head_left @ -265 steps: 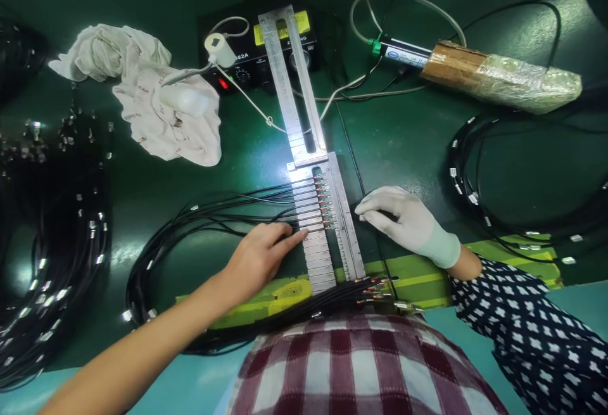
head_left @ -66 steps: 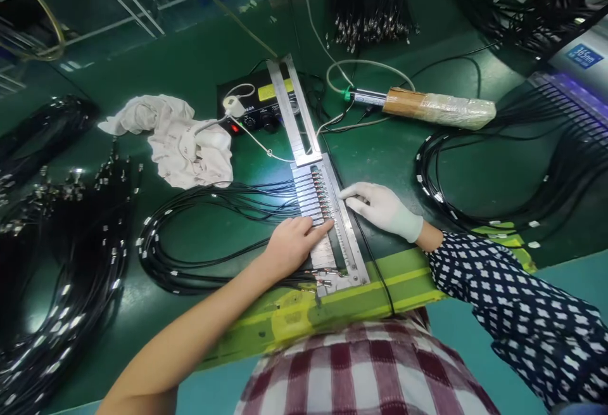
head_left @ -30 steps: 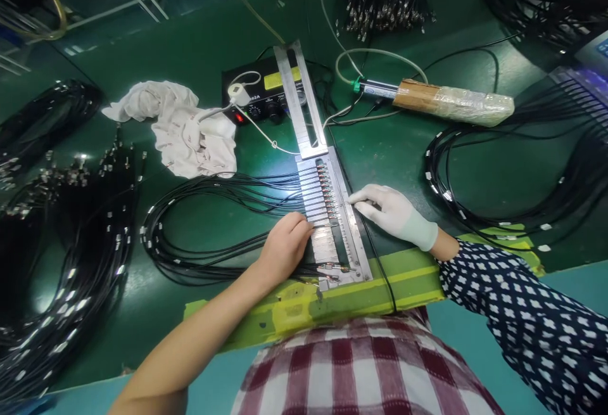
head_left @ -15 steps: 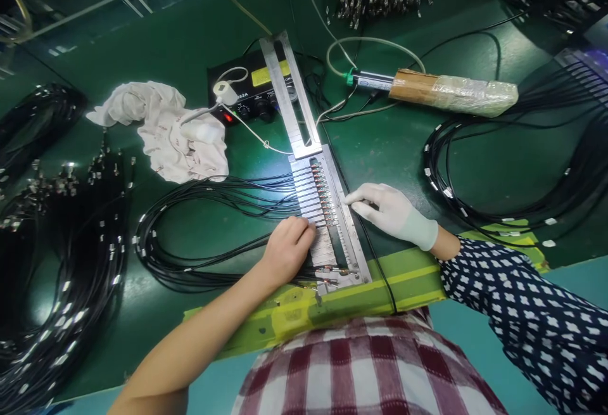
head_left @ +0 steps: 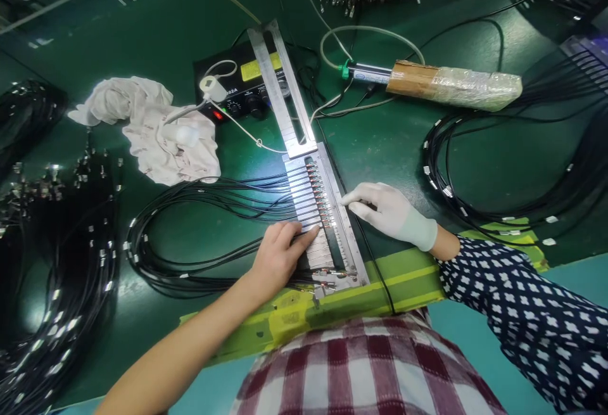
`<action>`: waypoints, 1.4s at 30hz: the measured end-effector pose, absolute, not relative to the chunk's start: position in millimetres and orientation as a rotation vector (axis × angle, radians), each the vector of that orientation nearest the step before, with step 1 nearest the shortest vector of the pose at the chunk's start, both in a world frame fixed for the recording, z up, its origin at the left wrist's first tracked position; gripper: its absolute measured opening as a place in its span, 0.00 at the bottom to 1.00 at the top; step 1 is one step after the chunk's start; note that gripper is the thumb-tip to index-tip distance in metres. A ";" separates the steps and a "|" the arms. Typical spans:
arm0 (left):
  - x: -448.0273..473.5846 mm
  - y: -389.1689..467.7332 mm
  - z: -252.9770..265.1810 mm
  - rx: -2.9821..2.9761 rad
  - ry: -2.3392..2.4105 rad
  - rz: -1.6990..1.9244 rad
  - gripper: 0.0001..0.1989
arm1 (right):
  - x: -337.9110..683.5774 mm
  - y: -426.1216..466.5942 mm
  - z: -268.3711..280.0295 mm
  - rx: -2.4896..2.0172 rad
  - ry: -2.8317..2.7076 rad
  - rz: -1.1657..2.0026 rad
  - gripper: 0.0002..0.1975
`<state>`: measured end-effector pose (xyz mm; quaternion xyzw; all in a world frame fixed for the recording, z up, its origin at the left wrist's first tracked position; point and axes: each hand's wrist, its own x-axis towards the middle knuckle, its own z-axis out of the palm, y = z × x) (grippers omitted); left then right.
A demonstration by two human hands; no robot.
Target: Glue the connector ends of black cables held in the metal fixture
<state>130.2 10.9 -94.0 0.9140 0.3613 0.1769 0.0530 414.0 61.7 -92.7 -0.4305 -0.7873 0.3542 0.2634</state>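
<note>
A slotted metal jig (head_left: 320, 250) lies in front of me, slightly tilted. Thin black cables (head_left: 237, 194) run side by side into its upper slots, their stripped, reddish and metallic ends (head_left: 317, 184) over the long opening. My bare left hand (head_left: 275, 253) is on the jig's left side, its fingers closed around a black cable and the thumb tip at the slots; the grip is partly hidden. Loose cable ends (head_left: 332, 272) lie across the jig's near end. My gloved right hand (head_left: 394, 213) pinches the jig's right edge with thumb and index finger.
A metal slotted frame (head_left: 280, 89) leans from the jig over a black control box (head_left: 247, 89). A white cloth (head_left: 175, 142) lies to its left. Beyond my right hand is a wrapped dispensing syringe (head_left: 451, 85). Cable bundles (head_left: 61, 263) fill the left; more coils (head_left: 498, 209) lie right.
My left thumb has stretched out further over the slots, while the hand has shifted slightly left and toward me. The right hand stays at the jig's edge. The view has shifted a little.
</note>
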 end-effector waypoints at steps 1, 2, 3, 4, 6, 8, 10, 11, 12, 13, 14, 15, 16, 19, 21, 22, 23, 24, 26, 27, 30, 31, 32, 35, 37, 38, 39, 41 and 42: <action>128.6 8.2 -94.4 2.765 1.119 0.495 0.22 | 413.9 62.1 -92.7 -1.165 -2.131 0.958 0.12; 127.4 6.3 -95.0 2.750 1.121 0.467 0.24 | 413.6 62.5 -92.7 -1.169 -2.133 0.951 0.12; 126.6 5.3 -95.4 2.733 1.106 0.456 0.25 | 413.2 63.0 -92.7 -1.177 -2.134 0.942 0.12; 126.4 5.2 -95.3 2.710 1.089 0.456 0.25 | 412.6 63.4 -92.8 -1.185 -2.133 0.934 0.12; 126.9 5.9 -92.2 2.636 1.075 0.461 0.24 | 411.6 63.6 -93.2 -1.196 -2.129 0.925 0.12; 127.7 4.5 -84.7 2.529 1.079 0.447 0.20 | 411.3 63.0 -93.7 -1.185 -2.126 0.920 0.12; 127.6 -1.8 -74.7 2.402 1.090 0.392 0.16 | 411.6 61.8 -94.5 -1.161 -2.130 0.907 0.12; 126.9 -6.4 -69.8 2.340 1.094 0.351 0.14 | 411.9 61.2 -94.9 -1.153 -2.134 0.896 0.12; 125.9 -11.4 -65.5 2.281 1.100 0.303 0.12 | 412.1 60.7 -95.2 -1.149 -2.138 0.885 0.12; 124.6 -16.2 -62.1 2.227 1.106 0.255 0.11 | 412.1 60.4 -95.6 -1.148 -2.140 0.875 0.12; 123.0 -20.3 -59.8 2.178 1.114 0.219 0.10 | 412.1 60.4 -95.8 -1.152 -2.140 0.870 0.12; 121.2 -23.5 -58.7 2.138 1.117 0.205 0.09 | 411.9 60.5 -95.8 -1.156 -2.138 0.870 0.12; 119.3 -25.6 -58.5 2.099 1.116 0.210 0.07 | 411.6 60.8 -95.8 -1.161 -2.135 0.876 0.12; 113.8 -26.9 -61.7 1.999 1.093 0.286 0.06 | 410.7 61.8 -94.8 -1.178 -2.118 0.900 0.12; 111.9 -25.0 -64.8 1.961 1.115 0.377 0.06 | 410.3 62.1 -94.0 -1.180 -2.115 0.905 0.12; 111.9 -23.3 -66.3 1.953 1.142 0.439 0.05 | 410.2 62.1 -93.8 -1.176 -2.117 0.904 0.12; 112.9 -21.1 -67.8 1.956 1.169 0.510 0.05 | 410.1 62.0 -93.6 -1.172 -2.119 0.902 0.12; 114.8 -18.3 -69.3 1.974 1.189 0.579 0.06 | 410.0 61.8 -93.6 -1.171 -2.121 0.899 0.12; 121.0 -11.1 -72.9 2.058 1.192 0.690 0.08 | 410.0 61.6 -93.9 -1.176 -2.121 0.893 0.12; 124.9 -7.0 -74.9 2.117 1.173 0.725 0.09 | 410.0 61.6 -94.3 -1.180 -2.120 0.892 0.12; 135.8 4.7 -81.1 2.330 1.082 0.704 0.13 | 410.4 61.9 -95.6 -1.185 -2.119 0.892 0.12; 138.5 7.6 -82.7 2.395 1.058 0.675 0.14 | 410.6 62.1 -96.0 -1.185 -2.120 0.892 0.12; 140.7 9.8 -84.0 2.453 1.040 0.648 0.14 | 410.8 62.2 -96.2 -1.186 -2.123 0.892 0.12; 145.0 12.3 -85.1 2.567 1.025 0.618 0.12 | 410.9 62.5 -96.2 -1.188 -2.136 0.893 0.11; 147.0 11.5 -83.7 2.629 1.036 0.605 0.12 | 411.0 62.5 -95.5 -1.188 -2.138 0.896 0.11; 148.0 10.9 -82.6 2.660 1.045 0.596 0.12 | 411.1 62.6 -95.1 -1.187 -2.138 0.900 0.12; 148.8 10.4 -81.5 2.686 1.052 0.584 0.12 | 411.4 62.7 -94.8 -1.184 -2.136 0.905 0.12; 149.9 10.3 -80.2 2.698 1.055 0.565 0.13 | 412.3 63.5 -94.3 -1.174 -2.137 0.912 0.11; 150.1 10.7 -80.3 2.685 1.049 0.561 0.13 | 412.8 64.1 -94.2 -1.168 -2.140 0.912 0.11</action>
